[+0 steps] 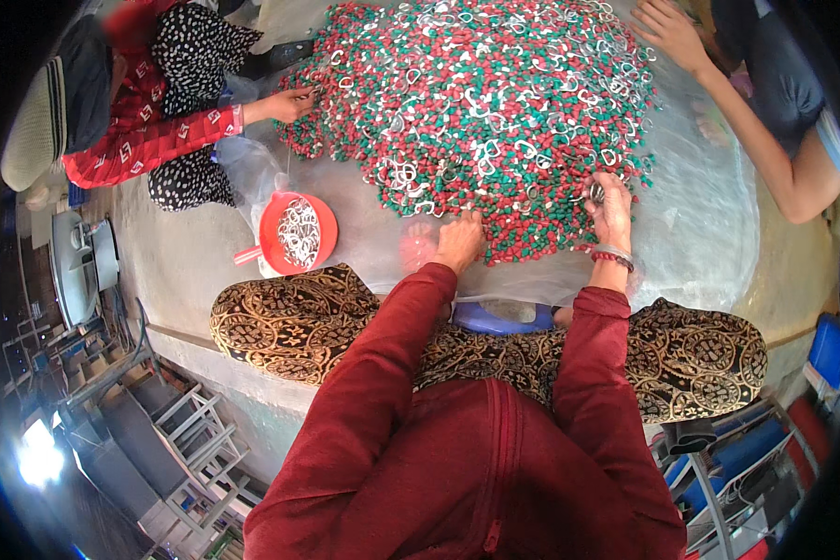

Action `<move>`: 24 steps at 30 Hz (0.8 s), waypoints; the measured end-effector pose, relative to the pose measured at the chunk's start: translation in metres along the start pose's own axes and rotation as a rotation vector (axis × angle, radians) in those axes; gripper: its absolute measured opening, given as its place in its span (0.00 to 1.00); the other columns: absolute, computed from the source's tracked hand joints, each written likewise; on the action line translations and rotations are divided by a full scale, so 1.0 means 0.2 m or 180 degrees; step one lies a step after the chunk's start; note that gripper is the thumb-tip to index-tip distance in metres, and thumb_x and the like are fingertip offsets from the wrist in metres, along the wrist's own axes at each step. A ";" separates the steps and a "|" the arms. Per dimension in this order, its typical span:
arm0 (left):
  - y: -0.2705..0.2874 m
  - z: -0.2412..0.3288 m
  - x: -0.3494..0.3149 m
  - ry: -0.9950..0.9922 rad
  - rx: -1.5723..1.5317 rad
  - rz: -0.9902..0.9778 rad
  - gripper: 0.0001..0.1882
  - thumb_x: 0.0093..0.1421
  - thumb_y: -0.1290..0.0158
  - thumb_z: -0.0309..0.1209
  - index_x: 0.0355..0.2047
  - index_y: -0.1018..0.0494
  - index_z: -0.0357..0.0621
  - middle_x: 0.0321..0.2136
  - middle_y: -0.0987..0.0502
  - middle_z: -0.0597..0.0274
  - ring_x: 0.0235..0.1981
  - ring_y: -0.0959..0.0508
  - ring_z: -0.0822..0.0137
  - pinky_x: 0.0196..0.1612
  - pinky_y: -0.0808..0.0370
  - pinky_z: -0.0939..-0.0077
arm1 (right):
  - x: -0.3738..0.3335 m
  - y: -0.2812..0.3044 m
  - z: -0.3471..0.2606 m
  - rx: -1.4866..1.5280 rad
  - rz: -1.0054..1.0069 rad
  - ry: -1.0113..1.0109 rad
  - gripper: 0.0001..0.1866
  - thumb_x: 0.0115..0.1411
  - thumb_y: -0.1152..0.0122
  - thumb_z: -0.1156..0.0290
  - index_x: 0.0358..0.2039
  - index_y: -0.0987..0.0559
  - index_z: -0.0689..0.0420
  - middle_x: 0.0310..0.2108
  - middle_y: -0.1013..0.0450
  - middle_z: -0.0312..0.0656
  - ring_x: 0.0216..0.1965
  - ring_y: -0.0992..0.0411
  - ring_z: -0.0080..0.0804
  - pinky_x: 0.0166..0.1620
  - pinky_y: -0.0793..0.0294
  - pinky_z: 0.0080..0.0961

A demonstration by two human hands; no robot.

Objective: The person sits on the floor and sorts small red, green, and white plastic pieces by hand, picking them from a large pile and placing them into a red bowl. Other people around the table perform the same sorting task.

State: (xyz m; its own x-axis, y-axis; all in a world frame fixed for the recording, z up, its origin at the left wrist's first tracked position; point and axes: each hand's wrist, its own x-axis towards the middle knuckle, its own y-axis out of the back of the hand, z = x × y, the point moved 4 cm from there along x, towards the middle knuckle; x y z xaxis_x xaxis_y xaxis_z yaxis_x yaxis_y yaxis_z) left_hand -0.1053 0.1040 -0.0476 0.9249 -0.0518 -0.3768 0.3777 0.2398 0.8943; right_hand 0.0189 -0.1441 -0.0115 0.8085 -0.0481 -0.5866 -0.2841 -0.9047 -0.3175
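Note:
A wide pile (513,121) of small red, green and white pieces, mixed with many white rings and loops, spreads out before me. My left hand (462,241) rests at its near edge, fingers curled down against the pieces; whatever they hold is hidden. Farther right, my right hand (611,210) is closed over the near right part of the pile. Greyish rings (596,192) show at its fingertips. A red bracelet circles that wrist.
A red strainer-like bowl with a handle (325,245) holds white rings at left. Another person's hand (292,105) touches the pile's left side; a second person's hand (670,35) is at far right. Clear plastic sheeting (695,233) lies underneath. Something blue (499,319) sits between my legs.

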 end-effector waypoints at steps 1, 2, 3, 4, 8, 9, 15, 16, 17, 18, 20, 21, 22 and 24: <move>0.00 0.00 0.01 0.0038 -0.0057 -0.0004 0.16 0.53 0.46 0.35 0.37 0.32 0.38 0.34 0.25 0.50 0.31 0.20 0.52 0.30 0.23 0.60 | 0.01 0.04 0.00 0.0026 0.0051 0.0018 0.06 0.56 0.42 0.70 0.32 0.28 0.57 0.24 0.28 0.38 0.19 0.31 0.22 0.15 0.42 0.15; 0.01 0.00 0.02 0.0112 -0.0111 -0.0139 0.16 0.53 0.45 0.35 0.38 0.32 0.38 0.35 0.25 0.49 0.31 0.20 0.51 0.31 0.23 0.59 | 0.01 0.07 -0.01 0.0050 0.0107 0.0041 0.06 0.56 0.43 0.71 0.33 0.28 0.56 0.23 0.28 0.37 0.18 0.32 0.21 0.15 0.43 0.15; 0.02 -0.01 0.02 0.0186 -0.0163 -0.0275 0.17 0.53 0.45 0.35 0.38 0.32 0.38 0.35 0.24 0.48 0.31 0.20 0.51 0.32 0.23 0.59 | 0.00 0.09 0.00 -0.0084 0.0091 0.0034 0.06 0.56 0.42 0.71 0.33 0.28 0.56 0.23 0.29 0.36 0.18 0.33 0.19 0.15 0.44 0.14; 0.02 -0.02 0.02 0.0261 -0.0214 -0.0411 0.17 0.52 0.45 0.35 0.39 0.32 0.37 0.36 0.24 0.48 0.31 0.20 0.50 0.33 0.23 0.58 | 0.00 0.11 0.02 -0.0218 0.0076 0.0027 0.06 0.56 0.42 0.71 0.33 0.27 0.56 0.22 0.30 0.35 0.17 0.35 0.18 0.15 0.45 0.14; -0.03 -0.15 0.09 0.0642 -0.0912 0.0052 0.15 0.47 0.41 0.36 0.29 0.27 0.37 0.25 0.23 0.44 0.31 0.22 0.47 0.34 0.25 0.56 | -0.03 -0.06 0.15 -0.2207 -0.0334 0.0516 0.13 0.52 0.37 0.68 0.39 0.21 0.55 0.21 0.28 0.34 0.21 0.31 0.21 0.24 0.34 0.19; 0.04 -0.15 0.13 0.0519 -0.1213 0.0604 0.12 0.45 0.41 0.34 0.23 0.27 0.37 0.21 0.24 0.45 0.27 0.22 0.47 0.33 0.26 0.58 | -0.03 -0.13 0.18 -0.3058 -0.0585 0.1034 0.17 0.50 0.36 0.66 0.43 0.21 0.50 0.24 0.25 0.42 0.27 0.26 0.32 0.33 0.28 0.26; 0.47 -0.08 0.32 0.0245 -0.2244 0.0238 0.15 0.52 0.39 0.39 0.25 0.28 0.40 0.15 0.28 0.66 0.17 0.29 0.76 0.20 0.34 0.78 | 0.02 -0.24 0.37 -0.4962 -0.0543 0.1652 0.15 0.53 0.42 0.69 0.43 0.25 0.44 0.32 0.26 0.43 0.35 0.26 0.44 0.36 0.26 0.41; 0.50 -0.09 0.33 0.0405 -0.2738 0.0131 0.16 0.54 0.41 0.41 0.26 0.28 0.41 0.14 0.30 0.68 0.16 0.32 0.77 0.19 0.36 0.80 | 0.02 -0.23 0.37 -0.4991 -0.0566 0.1571 0.15 0.53 0.42 0.68 0.42 0.25 0.45 0.34 0.26 0.43 0.36 0.26 0.44 0.36 0.26 0.41; 0.53 -0.11 0.34 0.0564 -0.3239 0.0025 0.17 0.56 0.43 0.43 0.26 0.29 0.42 0.13 0.33 0.70 0.15 0.34 0.78 0.18 0.39 0.81 | 0.01 -0.22 0.36 -0.5026 -0.0589 0.1492 0.14 0.53 0.42 0.68 0.42 0.25 0.45 0.35 0.26 0.43 0.36 0.26 0.45 0.37 0.26 0.41; 0.59 -0.07 0.34 0.0706 -0.3737 -0.0116 0.18 0.58 0.44 0.46 0.27 0.29 0.43 0.13 0.35 0.73 0.15 0.36 0.80 0.16 0.42 0.83 | -0.01 -0.20 0.34 -0.4621 -0.0243 0.1829 0.11 0.53 0.41 0.64 0.38 0.23 0.49 0.32 0.25 0.44 0.34 0.26 0.46 0.35 0.27 0.41; 0.68 -0.08 0.33 0.1114 -0.5150 -0.0057 0.20 0.59 0.47 0.49 0.26 0.33 0.45 0.17 0.35 0.73 0.17 0.34 0.77 0.18 0.43 0.86 | 0.00 -0.16 0.29 -0.4212 0.0153 0.1246 0.14 0.54 0.41 0.56 0.30 0.21 0.54 0.28 0.25 0.47 0.33 0.26 0.49 0.34 0.27 0.43; 0.68 -0.11 0.35 0.1007 -0.5623 0.0171 0.17 0.59 0.47 0.46 0.26 0.33 0.46 0.19 0.34 0.71 0.19 0.32 0.76 0.18 0.41 0.85 | 0.00 -0.17 0.24 -0.3797 0.0302 0.1154 0.20 0.55 0.43 0.51 0.24 0.21 0.58 0.21 0.26 0.50 0.30 0.26 0.51 0.32 0.29 0.42; 0.68 -0.14 0.36 0.0887 -0.6090 0.0409 0.15 0.59 0.48 0.43 0.26 0.34 0.46 0.20 0.33 0.69 0.20 0.31 0.74 0.18 0.39 0.85 | -0.01 -0.17 0.19 -0.3467 0.0287 0.0905 0.20 0.56 0.44 0.52 0.25 0.20 0.58 0.19 0.28 0.50 0.25 0.27 0.48 0.30 0.32 0.39; 0.71 -0.09 0.38 0.0628 -0.6566 0.0560 0.10 0.58 0.48 0.37 0.26 0.34 0.46 0.23 0.32 0.67 0.21 0.29 0.72 0.17 0.37 0.83 | 0.00 -0.21 0.12 -0.3111 0.0149 0.1071 0.20 0.57 0.45 0.52 0.29 0.20 0.58 0.18 0.29 0.50 0.21 0.31 0.44 0.29 0.33 0.37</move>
State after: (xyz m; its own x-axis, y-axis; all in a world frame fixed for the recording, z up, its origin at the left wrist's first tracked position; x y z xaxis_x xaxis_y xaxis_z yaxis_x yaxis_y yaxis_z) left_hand 0.0169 0.1521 0.0459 0.8685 0.1350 -0.4769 -0.4145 0.7256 -0.5494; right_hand 0.0187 -0.0966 -0.0170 0.9523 -0.0719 -0.2965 0.1021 -0.8405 0.5320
